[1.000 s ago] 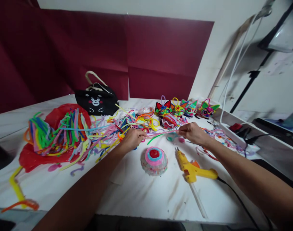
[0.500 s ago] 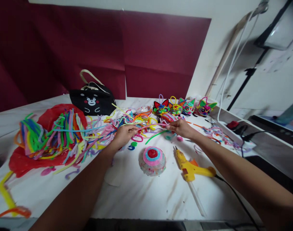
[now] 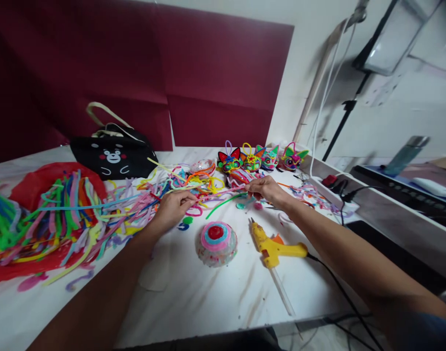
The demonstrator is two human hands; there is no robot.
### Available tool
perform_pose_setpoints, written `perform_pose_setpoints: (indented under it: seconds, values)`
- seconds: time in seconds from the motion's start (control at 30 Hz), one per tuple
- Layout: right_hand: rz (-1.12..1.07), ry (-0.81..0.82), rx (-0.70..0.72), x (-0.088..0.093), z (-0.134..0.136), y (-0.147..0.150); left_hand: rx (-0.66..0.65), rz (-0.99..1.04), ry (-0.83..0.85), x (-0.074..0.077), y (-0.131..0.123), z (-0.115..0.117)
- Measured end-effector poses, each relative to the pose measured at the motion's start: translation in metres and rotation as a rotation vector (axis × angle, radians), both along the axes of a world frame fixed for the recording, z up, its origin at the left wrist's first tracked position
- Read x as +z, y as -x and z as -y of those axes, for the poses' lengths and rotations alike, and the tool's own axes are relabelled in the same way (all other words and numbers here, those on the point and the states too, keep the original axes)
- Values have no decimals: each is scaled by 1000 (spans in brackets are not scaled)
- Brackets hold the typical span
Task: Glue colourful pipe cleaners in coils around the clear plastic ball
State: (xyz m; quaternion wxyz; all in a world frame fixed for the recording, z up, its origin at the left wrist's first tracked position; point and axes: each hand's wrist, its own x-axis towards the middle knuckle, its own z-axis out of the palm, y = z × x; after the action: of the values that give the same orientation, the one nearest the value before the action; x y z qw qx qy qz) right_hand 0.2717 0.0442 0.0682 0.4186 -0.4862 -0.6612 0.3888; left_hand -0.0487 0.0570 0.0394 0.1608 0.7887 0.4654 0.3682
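Note:
A pink pipe cleaner [image 3: 223,192] stretches between my two hands above the table. My left hand [image 3: 173,208] pinches its left end, fingers closed. Its other end is gripped between the thumb and fingers of my right hand [image 3: 266,191]. Below them sits a clear dome [image 3: 216,252], topped with a coiled round of red, blue and pink. A green pipe cleaner [image 3: 225,204] lies just under the stretched one. To the right of the dome, a yellow glue gun [image 3: 277,249] rests on its side with a clear glue stick [image 3: 282,292] sticking out.
Loose coloured pipe cleaners spread on the left, many on a red plastic bag [image 3: 60,170]. A black bag [image 3: 115,153] stands behind them. Several decorated cat-like heads [image 3: 269,158] line the back. A power strip [image 3: 334,192] and the glue gun's cord [image 3: 340,278] are at right.
The view has turned to the right, so everything sits further left in the picture. Both hands still hold the pink pipe cleaner stretched, with little change in their grip.

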Motion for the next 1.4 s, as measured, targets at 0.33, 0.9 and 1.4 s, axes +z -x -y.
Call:
perform_pose_setpoints:
  seconds: [0.33,0.9,1.4]
  values:
    - [-320,-16,-75,13,-4,16,41,193,55,-6,2,-5]
    - [-455,-75,-88,29,15,13,-111,-242,30,-9,20,-13]
    - [-535,-66,-121,27,22,13,261,-101,-95,-5,30,-14]
